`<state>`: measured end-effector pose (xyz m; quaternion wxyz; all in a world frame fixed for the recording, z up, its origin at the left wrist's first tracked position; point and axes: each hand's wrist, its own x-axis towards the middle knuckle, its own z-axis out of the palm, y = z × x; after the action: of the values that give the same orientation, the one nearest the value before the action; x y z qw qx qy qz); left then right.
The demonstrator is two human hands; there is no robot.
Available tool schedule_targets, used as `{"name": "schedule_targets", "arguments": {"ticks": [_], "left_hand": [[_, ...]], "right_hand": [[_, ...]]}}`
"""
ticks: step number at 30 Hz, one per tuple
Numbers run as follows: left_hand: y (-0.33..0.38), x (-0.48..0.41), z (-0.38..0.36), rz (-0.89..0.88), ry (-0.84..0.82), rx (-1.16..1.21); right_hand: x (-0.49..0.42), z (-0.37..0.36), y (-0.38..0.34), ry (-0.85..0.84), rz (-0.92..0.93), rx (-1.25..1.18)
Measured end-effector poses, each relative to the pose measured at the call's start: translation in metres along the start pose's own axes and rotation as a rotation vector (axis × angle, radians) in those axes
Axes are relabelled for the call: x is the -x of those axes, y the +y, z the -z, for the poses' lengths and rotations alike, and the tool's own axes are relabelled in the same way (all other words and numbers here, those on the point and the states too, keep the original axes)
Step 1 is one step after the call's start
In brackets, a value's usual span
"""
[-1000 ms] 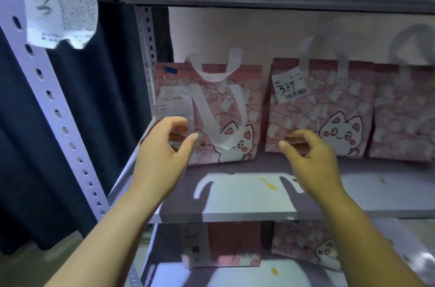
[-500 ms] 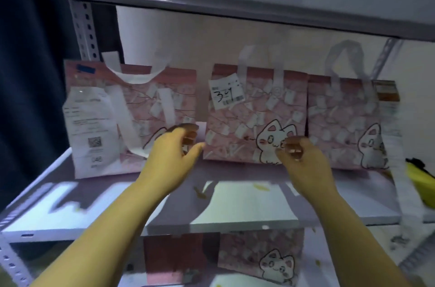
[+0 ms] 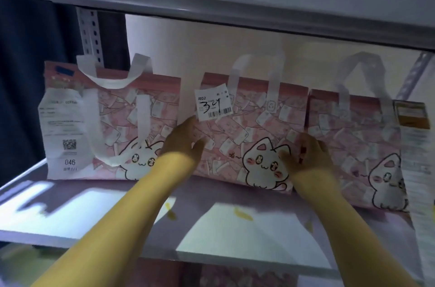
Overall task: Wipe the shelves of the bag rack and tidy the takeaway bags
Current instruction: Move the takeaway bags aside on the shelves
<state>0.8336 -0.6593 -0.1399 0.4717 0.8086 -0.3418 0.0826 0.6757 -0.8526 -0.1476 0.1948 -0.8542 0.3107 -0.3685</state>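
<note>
Three pink cat-print takeaway bags with white handles stand in a row on the grey shelf (image 3: 70,211). The left bag (image 3: 122,126) carries a long receipt marked 046. The middle bag (image 3: 244,136) has a tag with 34 written on it. The right bag (image 3: 353,145) stands against it. My left hand (image 3: 183,143) grips the middle bag's left edge, fingers behind it. On the same bag's right edge, my right hand (image 3: 306,155) is curled around the side.
The shelf above (image 3: 211,2) hangs low over the bags. A perforated metal post (image 3: 90,32) stands at the back left beside a dark curtain (image 3: 28,70). A long receipt (image 3: 416,169) hangs at the right. Yellow smears (image 3: 242,213) mark the shelf. More pink bags sit below.
Both hands have reached forward and taken hold of the middle bag's two side edges. The view has shifted right and closer, away from the left post.
</note>
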Motion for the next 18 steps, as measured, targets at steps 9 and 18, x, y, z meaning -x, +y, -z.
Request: {"name": "schedule_targets", "arguments": {"ticks": [9, 18], "left_hand": [[-0.010, 0.007, 0.000, 0.084, 0.028, 0.038], [-0.012, 0.017, 0.013, 0.075, 0.003, 0.028]], "right_hand": [[0.002, -0.003, 0.009, 0.015, 0.025, -0.100], [0.005, -0.002, 0.003, -0.015, -0.030, -0.119]]}}
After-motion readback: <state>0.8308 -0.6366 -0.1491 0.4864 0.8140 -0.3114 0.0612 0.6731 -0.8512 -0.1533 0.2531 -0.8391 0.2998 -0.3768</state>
